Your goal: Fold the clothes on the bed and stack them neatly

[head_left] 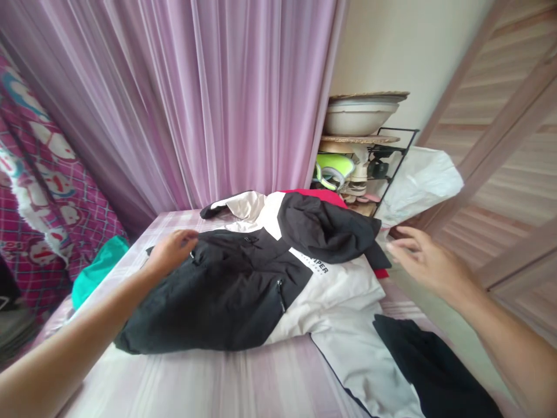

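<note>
Black-and-white jacket spread flat on pink-striped bed, roughly centred; taken as landmark for everything below. Black panel over near-left part, white panel with dark lettering toward middle-right, black hood bunched at far-right end. One white sleeve with black cuff trailing off near-right corner, over bed edge.

Left hand resting on jacket's far-left edge, palm down, touching black fabric near a zip pull. Fingers curled loosely, close together; not pinching any fold, as far as visible. Forearm running back along jacket's left side.

Right hand hovering just off jacket's right side, beside hood, clear of cloth. Fingers spread apart, slightly bent, holding nothing. Motion blur on fingertips, so exact gap to hood hard to judge; possibly near-touching.

Red garment peeking out beyond jacket, under hood; small red strip also at hood's right edge. Teal cloth left of jacket, at bed's edge. Patterned magenta blanket further left. Pink sheer curtain hanging behind jacket. Black wire rack beyond jacket's far-right, carrying white basin on top, lime-green item and shoes below. White plastic bag right of hood, against wooden slatted door.
</note>
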Action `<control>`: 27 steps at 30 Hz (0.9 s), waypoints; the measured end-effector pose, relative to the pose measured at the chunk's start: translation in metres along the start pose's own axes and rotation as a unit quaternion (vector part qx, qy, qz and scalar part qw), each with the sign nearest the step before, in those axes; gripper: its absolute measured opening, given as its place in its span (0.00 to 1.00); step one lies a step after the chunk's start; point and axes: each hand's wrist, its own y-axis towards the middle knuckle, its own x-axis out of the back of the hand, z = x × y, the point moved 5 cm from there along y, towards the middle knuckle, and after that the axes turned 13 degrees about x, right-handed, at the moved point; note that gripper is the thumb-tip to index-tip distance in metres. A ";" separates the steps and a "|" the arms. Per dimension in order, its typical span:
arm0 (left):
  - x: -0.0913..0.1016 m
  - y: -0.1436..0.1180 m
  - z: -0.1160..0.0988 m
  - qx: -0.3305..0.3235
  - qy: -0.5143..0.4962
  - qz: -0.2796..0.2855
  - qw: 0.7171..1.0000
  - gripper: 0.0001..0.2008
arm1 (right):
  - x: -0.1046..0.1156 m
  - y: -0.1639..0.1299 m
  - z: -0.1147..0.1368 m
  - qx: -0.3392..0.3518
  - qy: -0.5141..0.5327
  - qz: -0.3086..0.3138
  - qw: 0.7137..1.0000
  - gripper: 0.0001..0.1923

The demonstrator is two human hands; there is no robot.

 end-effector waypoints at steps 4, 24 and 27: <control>0.017 -0.083 0.071 0.021 0.062 0.027 0.997 0.23 | -0.024 -0.051 0.026 0.008 0.042 -0.048 0.998 0.13; -0.059 -0.147 0.036 -0.073 0.208 0.045 0.974 0.26 | -0.108 -0.119 0.108 0.171 -0.003 0.367 0.914 0.43; -0.055 -0.142 0.026 -0.069 0.221 0.043 0.972 0.21 | -0.107 -0.120 0.115 0.175 -0.041 0.321 0.930 0.36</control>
